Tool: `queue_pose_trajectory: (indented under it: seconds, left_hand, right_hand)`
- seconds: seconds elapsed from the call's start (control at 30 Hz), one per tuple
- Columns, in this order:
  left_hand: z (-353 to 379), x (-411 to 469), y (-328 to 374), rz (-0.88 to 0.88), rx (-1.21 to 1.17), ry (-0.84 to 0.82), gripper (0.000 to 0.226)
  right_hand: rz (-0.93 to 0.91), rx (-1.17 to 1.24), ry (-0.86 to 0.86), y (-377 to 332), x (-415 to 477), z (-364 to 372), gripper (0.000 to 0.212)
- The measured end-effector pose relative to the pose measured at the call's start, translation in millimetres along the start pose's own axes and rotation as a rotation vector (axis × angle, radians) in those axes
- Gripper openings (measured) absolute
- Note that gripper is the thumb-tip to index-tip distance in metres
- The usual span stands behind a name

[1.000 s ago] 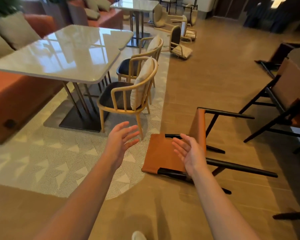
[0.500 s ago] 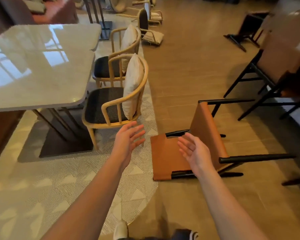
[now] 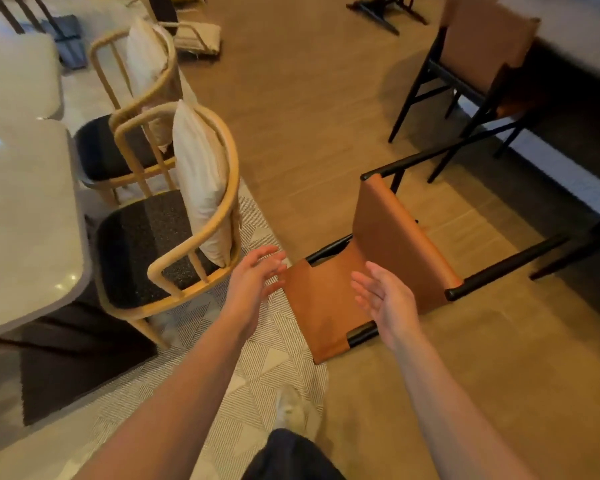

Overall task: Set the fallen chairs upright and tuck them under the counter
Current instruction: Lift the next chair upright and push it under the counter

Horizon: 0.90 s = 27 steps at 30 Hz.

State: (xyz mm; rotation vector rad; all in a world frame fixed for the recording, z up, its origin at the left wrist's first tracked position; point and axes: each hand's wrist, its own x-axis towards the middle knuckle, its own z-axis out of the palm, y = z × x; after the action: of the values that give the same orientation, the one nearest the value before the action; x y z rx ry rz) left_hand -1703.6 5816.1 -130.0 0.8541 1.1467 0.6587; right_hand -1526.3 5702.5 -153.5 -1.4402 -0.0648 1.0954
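A fallen chair [image 3: 388, 244] with tan leather seat and back and a black frame lies on its back on the floor, legs pointing right. Its backrest panel lies flat, nearest me. My left hand [image 3: 253, 282] hovers open at the backrest's left edge, fingers spread, not touching. Above the backrest's right side my right hand [image 3: 385, 299] is held open, palm facing left, holding nothing. A matching chair [image 3: 478, 57] stands upright at the counter [image 3: 575, 32] at the upper right. Another dark chair frame [image 3: 381, 8] lies on the floor at the top.
Two wooden armchairs with white cushions [image 3: 174, 216] stand at a pale marble table [image 3: 21, 209] on the left. A patterned rug [image 3: 264, 368] lies under my left arm. My shoe [image 3: 291, 410] is on the rug's edge. Another toppled light chair [image 3: 194, 36] lies further back.
I have stepped closer and the view has tilted down. Both open hands have moved forward and lower toward the fallen chair's backrest. The chair itself has not moved.
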Motion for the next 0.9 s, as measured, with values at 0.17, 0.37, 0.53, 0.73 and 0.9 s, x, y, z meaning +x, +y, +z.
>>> queue_pose_trajectory:
  seconds: [0.17,0.37,0.53,0.73,0.9]
  left_hand:
    - [1.0,62.1,14.5,-0.061,0.019,-0.081,0.024]
    - [0.4,111.7,25.9,-0.054,0.123,-0.169,0.028]
    - [-2.1,144.9,26.6,-0.05,0.215,-0.278,0.031]
    - [-9.7,180.5,-6.8,-0.029,0.352,-0.462,0.031]
    - [-19.4,203.4,-60.5,-0.067,0.392,-0.494,0.035]
  right_hand:
    - [-0.001,0.012,0.084,-5.1,40.8,27.9,0.016]
    - [-0.015,0.031,0.209,-3.5,61.8,43.6,0.017]
    - [-0.047,0.053,0.33,14.9,62.1,61.2,0.021]
    - [-0.043,0.085,0.436,49.7,71.3,79.2,0.023]
    - [-0.03,0.046,0.456,95.7,91.5,79.1,0.022]
